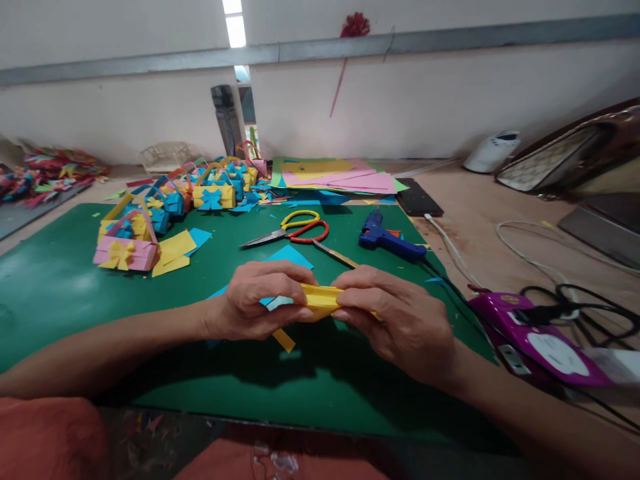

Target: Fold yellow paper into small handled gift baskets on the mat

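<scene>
A folded piece of yellow paper (321, 301) is pinched between both my hands above a green mat (310, 393). My left hand (265, 300) grips its left end with thumb and fingers. At the other end, my right hand (395, 317) closes on it the same way. Loose blue paper (290, 255) lies just beyond my hands, and a small yellow strip (284, 340) is below the left one. Past my right fingers pokes a thin pointed tool (336, 255). Scissors (300, 228) with red and yellow handles lie behind it.
A blue glue gun (393, 240) lies at the right, its cord running by a purple power strip (535, 340). Several small paper baskets (127, 253) stand at the left. Stacked coloured paper (340, 175) and a phone (419, 197) lie at the back. A dark bottle (227, 120) stands by the wall.
</scene>
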`<action>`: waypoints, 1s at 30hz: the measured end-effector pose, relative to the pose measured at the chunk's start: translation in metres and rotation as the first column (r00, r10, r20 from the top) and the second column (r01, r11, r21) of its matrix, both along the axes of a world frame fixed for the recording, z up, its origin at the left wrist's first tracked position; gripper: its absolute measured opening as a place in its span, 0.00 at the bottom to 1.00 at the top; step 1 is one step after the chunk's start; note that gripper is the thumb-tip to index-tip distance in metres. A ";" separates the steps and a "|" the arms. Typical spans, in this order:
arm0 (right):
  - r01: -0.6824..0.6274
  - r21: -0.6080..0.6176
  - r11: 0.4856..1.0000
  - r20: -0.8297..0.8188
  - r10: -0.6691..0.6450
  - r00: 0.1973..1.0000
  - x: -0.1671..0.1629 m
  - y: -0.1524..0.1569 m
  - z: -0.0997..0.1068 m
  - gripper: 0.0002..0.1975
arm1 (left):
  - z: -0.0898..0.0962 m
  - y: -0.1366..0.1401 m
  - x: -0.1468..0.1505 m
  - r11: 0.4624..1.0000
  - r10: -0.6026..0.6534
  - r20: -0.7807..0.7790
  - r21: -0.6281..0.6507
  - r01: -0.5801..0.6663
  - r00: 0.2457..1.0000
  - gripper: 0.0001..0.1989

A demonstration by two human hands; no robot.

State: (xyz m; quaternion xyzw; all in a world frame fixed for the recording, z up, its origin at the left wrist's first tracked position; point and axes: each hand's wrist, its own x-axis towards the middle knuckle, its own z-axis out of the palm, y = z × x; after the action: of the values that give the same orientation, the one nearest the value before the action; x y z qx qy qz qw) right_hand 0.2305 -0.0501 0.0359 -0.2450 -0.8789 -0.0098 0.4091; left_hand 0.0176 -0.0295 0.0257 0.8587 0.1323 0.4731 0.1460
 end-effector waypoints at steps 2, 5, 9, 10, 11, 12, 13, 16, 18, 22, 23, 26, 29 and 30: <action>-0.001 -0.003 1.000 -0.003 0.001 1.000 0.000 0.000 0.000 0.03 | -0.003 0.001 -0.001 1.000 -0.010 0.021 -0.021 0.011 1.000 0.08; 0.002 -0.007 1.000 -0.016 -0.002 1.000 0.001 0.000 -0.001 0.04 | -0.010 0.001 -0.001 0.992 -0.040 0.082 -0.113 0.049 0.996 0.13; 0.009 -0.022 1.000 -0.043 -0.010 0.999 0.001 -0.001 -0.003 0.04 | -0.018 -0.001 0.001 0.965 -0.017 0.109 -0.259 0.045 0.994 0.22; 0.011 -0.026 1.000 -0.048 -0.013 0.999 0.001 -0.001 -0.003 0.04 | -0.018 -0.002 0.002 0.963 -0.005 0.090 -0.269 0.029 0.996 0.24; 0.014 -0.030 0.999 -0.053 -0.015 0.998 0.001 -0.001 -0.004 0.04 | -0.018 -0.003 0.003 0.965 0.009 0.059 -0.262 0.007 0.998 0.24; 0.012 -0.032 0.999 -0.055 -0.014 0.998 0.000 -0.001 -0.004 0.04 | -0.018 -0.003 0.004 0.970 0.023 0.023 -0.243 -0.016 0.999 0.22; 0.008 -0.030 1.000 -0.057 -0.010 0.998 0.000 -0.001 -0.004 0.04 | -0.016 -0.004 0.004 0.976 0.039 -0.017 -0.215 -0.041 0.999 0.20; 0.009 -0.016 1.000 -0.040 -0.009 0.999 0.000 -0.001 -0.004 0.05 | -0.013 -0.005 0.005 0.988 0.081 -0.090 -0.126 -0.092 0.993 0.17; 0.020 0.006 1.000 -0.006 -0.020 1.000 0.000 -0.002 -0.003 0.06 | -0.012 -0.005 0.005 0.991 0.096 -0.099 -0.081 -0.104 0.990 0.18; 0.016 0.033 0.999 0.043 -0.017 0.999 -0.003 -0.004 0.001 0.10 | -0.013 -0.005 0.005 0.994 0.079 -0.095 -0.062 -0.085 0.992 0.20; 0.006 0.026 1.000 0.049 -0.007 0.999 -0.005 -0.005 0.002 0.11 | -0.014 -0.005 0.005 0.995 0.073 -0.087 -0.059 -0.078 0.994 0.21; -0.030 -0.004 1.000 0.056 0.030 0.998 -0.011 -0.006 0.003 0.12 | -0.016 -0.004 0.006 0.998 0.057 -0.039 -0.034 -0.058 0.998 0.20; -0.059 -0.010 0.998 0.044 0.060 0.997 -0.015 -0.007 0.003 0.10 | -0.017 -0.005 0.007 0.999 0.032 0.001 -0.037 -0.032 0.999 0.18; -0.069 -0.014 0.998 0.038 0.070 0.997 -0.015 -0.008 0.003 0.09 | -0.017 -0.006 0.008 0.999 0.028 0.005 -0.045 -0.028 1.000 0.17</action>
State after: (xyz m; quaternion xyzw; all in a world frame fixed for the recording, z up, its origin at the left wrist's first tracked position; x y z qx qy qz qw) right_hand 0.2150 -0.0580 0.0393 -0.2168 -0.8946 0.0053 0.3907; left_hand 0.0255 -0.0350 0.0092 0.8518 0.1545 0.4746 0.1591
